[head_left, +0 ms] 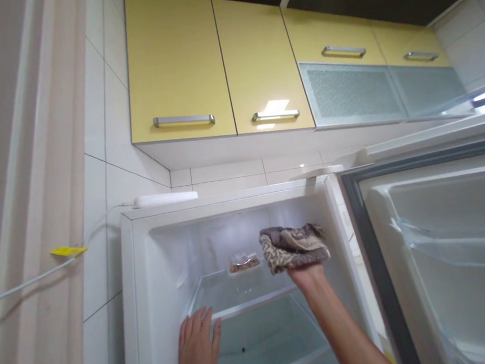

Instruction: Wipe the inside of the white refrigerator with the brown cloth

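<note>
Open white fridge compartment (149, 281), centre frame, door (444, 255) swung right. Interior looks clean near the brown patterned cloth (294, 247); lower areas unjudged. Right hand (305, 273) grips the cloth against the back wall, centre. Left hand (197, 347), fingers spread, rests flat on the glass shelf (245, 306) edge. Small packet (244, 262) at rear.

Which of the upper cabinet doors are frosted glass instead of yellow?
The two lower flap doors on the right, the frosted panel and its neighbour. They are grey, translucent and handle-free; all the others are yellow with metal handles.

Bright even daylight, glare on yellow cabinet door (264, 67), overexposed strip far right, wide-angle warp at edges, slight softness.
</note>
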A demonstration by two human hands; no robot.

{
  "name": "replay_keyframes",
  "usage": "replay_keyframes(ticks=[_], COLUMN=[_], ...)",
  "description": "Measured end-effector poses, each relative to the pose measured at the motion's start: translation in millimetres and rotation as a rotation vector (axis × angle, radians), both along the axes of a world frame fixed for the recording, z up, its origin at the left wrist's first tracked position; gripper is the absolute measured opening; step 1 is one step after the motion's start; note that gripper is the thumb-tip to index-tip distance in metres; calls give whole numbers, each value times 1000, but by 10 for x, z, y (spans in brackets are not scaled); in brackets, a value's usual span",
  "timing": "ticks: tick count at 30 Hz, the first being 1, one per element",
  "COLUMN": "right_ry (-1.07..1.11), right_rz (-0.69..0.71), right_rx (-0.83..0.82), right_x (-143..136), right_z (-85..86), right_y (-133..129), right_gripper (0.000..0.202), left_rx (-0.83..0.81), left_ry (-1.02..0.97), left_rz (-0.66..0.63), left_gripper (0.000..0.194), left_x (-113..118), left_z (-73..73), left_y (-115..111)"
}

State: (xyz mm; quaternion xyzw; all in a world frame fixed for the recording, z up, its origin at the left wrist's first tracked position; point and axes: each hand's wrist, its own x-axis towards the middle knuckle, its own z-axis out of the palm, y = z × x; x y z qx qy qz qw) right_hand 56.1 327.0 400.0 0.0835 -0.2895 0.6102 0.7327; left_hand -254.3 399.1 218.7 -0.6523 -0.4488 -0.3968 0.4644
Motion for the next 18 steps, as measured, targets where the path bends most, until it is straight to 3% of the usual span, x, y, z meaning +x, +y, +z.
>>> replay_keyframes(ticks=[4,8,12,18], right_ry=[115,145,100,10], right_rz=[-56,-92,-145,-210], right_rx=[69,66,143,232], right_x=[30,86,175,210], right_z=[486,790,891,850], right_y=[23,152,481,1309], right_gripper=[24,31,36,53], left_rx=[11,0,-1,29], left_ry=[11,25,64,105], left_rz=[7,16,20,47], left_gripper=[32,32,33,34], left_x=[-6,-14,-39,-40], left_z=[-3,7,11,26], left_y=[6,-1,-8,-28])
